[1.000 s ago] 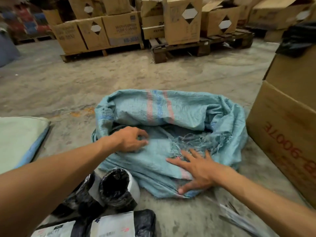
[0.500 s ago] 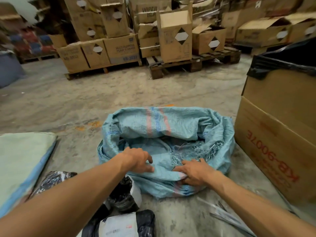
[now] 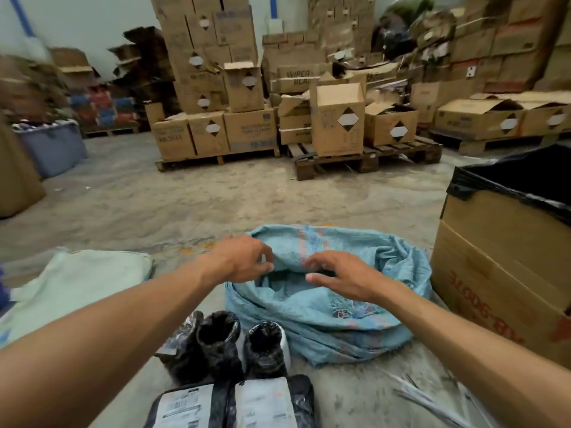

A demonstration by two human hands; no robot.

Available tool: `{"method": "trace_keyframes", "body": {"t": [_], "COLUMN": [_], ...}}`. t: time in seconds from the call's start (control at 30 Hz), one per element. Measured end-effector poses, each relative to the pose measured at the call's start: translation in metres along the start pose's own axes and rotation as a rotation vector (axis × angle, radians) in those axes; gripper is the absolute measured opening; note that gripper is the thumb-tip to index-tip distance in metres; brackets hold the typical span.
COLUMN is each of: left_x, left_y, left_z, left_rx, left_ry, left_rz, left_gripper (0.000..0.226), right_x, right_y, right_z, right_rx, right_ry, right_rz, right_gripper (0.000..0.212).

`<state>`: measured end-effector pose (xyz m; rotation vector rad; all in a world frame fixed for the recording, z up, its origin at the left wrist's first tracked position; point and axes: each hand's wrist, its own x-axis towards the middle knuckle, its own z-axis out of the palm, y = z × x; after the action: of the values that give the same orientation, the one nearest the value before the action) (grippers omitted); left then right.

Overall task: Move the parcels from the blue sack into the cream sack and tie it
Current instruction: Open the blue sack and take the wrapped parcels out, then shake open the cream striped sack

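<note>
Blue sack [image 3: 324, 307]: slumped on the floor [image 3: 216, 205], mouth facing the person. Left hand [image 3: 244, 257] and right hand [image 3: 340, 278] poised over the opening, fingers [image 3: 312, 264] loosely curled, holding nothing; contact with the cloth cannot be confirmed. Probably positioned to spread the mouth and check for remaining parcels. Black-wrapped parcels [image 3: 234, 350] already out, lying just beside the near edge. Cream sack [image 3: 80, 282] flat at left, apart. Lined cardboard box [image 3: 500, 267] close at right, crowding that side. Loose white straps [image 3: 432, 400] on the floor nearby.
</note>
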<state>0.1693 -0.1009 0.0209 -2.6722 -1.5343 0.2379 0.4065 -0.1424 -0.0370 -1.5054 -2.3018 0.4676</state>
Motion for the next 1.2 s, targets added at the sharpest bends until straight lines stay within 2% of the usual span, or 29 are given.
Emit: {"method": "trace_keyframes", "body": {"t": [0.13, 0.23, 0.33, 0.43, 0.6, 0.8, 1.0, 1.13, 1.2], "left_x": [-0.043, -0.08, -0.119, -0.161, -0.232, -0.293, -0.327, -0.334, -0.337], "left_y": [-0.026, -0.058, -0.093, -0.131, -0.211, -0.278, -0.317, -0.33, -0.335], "left_z": [-0.038, -0.054, -0.059, -0.05, 0.009, 0.078, 0.167, 0.21, 0.23], "left_rx": [-0.05, -0.09, -0.15, -0.277, -0.467, -0.652, -0.612, -0.545, -0.587], "left_ry": [0.049, 0.005, -0.061, -0.061, -0.078, -0.064, -0.221, -0.29, -0.311], "left_rz": [-0.033, -0.065, -0.123, -0.191, -0.357, -0.53, -0.668, -0.667, -0.708], "left_gripper": [0.032, 0.031, 0.033, 0.033, 0.022, 0.026, 0.047, 0.056, 0.064], "right_x": [0.007, 0.013, 0.025, 0.043, 0.082, 0.122, 0.147, 0.16, 0.162], "right_y": [-0.065, -0.116, -0.164, -0.217, -0.311, -0.381, -0.409, -0.414, -0.414], "right_z": [-0.026, -0.037, -0.036, -0.022, 0.038, 0.128, 0.217, 0.272, 0.297], "right_rx": [0.013, -0.004, -0.005, 0.001, 0.004, -0.089, -0.137, -0.168, -0.2], "right_ry": [0.044, 0.044, -0.001, -0.049, -0.194, -0.377, -0.432, -0.451, -0.477], "right_rz": [-0.047, -0.077, -0.098, -0.132, -0.223, -0.241, -0.223, -0.173, -0.154], "right_gripper": [0.034, 0.035, 0.038, 0.041, 0.053, 0.061, 0.061, 0.06, 0.06]}}
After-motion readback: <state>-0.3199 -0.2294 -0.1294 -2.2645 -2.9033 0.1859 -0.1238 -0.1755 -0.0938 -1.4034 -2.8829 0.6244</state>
